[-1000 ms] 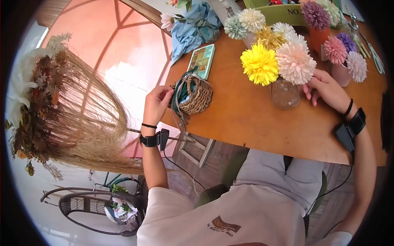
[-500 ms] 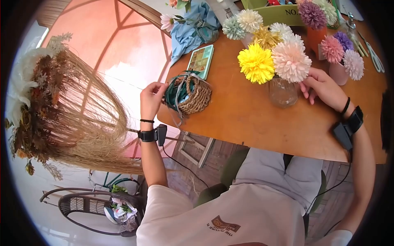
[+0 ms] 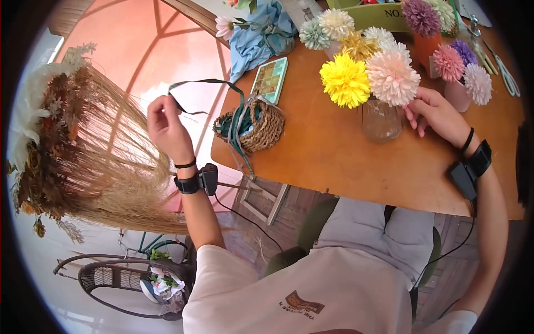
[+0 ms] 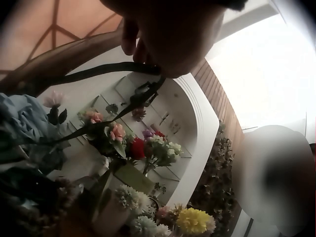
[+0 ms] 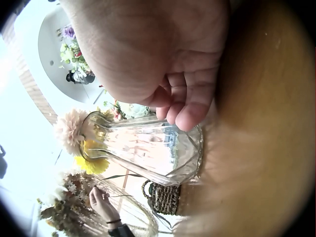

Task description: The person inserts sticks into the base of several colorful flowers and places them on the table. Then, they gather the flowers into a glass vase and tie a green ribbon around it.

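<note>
My left hand (image 3: pixel 169 131), raised left of the table, pinches the end of a dark green ribbon (image 3: pixel 214 82). The ribbon arcs from the fingers to a woven basket (image 3: pixel 266 128) holding more ribbons at the table's left edge. In the left wrist view the dark ribbon (image 4: pixel 106 69) stretches from the fingertips. My right hand (image 3: pixel 439 118) rests beside a clear glass vase (image 3: pixel 381 123), fingers loosely bent and holding nothing. In the right wrist view its fingers are close to the glass vase (image 5: pixel 153 148); whether they touch it I cannot tell. Yellow and pink flowers (image 3: pixel 392 78) stand over the vase.
A compartment box (image 3: pixel 270 81) and a blue cloth (image 3: pixel 258 42) lie behind the basket. Towards the back right are a pink vase (image 3: pixel 457 96), an orange vase (image 3: pixel 426 50), scissors (image 3: pixel 507 75) and a green box (image 3: pixel 378 19). Dried flowers (image 3: pixel 55 133) hang at the left.
My left hand has moved from the basket up and to the left, drawing out a length of green ribbon. My right hand has stayed beside the vase.
</note>
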`<state>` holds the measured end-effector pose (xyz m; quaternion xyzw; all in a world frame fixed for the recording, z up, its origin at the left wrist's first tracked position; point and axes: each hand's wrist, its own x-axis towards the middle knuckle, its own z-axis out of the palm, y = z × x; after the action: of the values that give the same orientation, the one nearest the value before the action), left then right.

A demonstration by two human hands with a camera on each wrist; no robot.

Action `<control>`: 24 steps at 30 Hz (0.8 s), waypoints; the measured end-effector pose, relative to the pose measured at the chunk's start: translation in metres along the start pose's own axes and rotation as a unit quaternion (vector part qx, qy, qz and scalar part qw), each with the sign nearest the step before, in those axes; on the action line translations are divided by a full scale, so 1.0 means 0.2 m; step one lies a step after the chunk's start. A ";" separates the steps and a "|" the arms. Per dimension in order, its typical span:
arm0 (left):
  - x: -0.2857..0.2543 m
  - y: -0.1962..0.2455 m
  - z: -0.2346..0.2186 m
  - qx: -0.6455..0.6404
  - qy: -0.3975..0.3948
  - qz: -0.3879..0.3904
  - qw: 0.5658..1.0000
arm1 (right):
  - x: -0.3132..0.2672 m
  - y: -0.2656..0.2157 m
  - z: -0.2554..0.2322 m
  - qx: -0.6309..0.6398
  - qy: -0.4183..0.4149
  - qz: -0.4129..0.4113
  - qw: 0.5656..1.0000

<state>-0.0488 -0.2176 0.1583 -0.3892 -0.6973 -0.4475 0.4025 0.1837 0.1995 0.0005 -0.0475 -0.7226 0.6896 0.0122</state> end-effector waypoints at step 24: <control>-0.15 0.63 0.40 -0.456 -0.222 0.063 0.860 | -0.32 -0.34 0.03 -0.166 -0.017 0.050 0.985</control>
<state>0.0599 -0.1111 0.1486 -0.6614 -0.4605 -0.5905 0.0419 0.2430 0.1849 0.0717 -0.0737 -0.8240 0.5601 -0.0426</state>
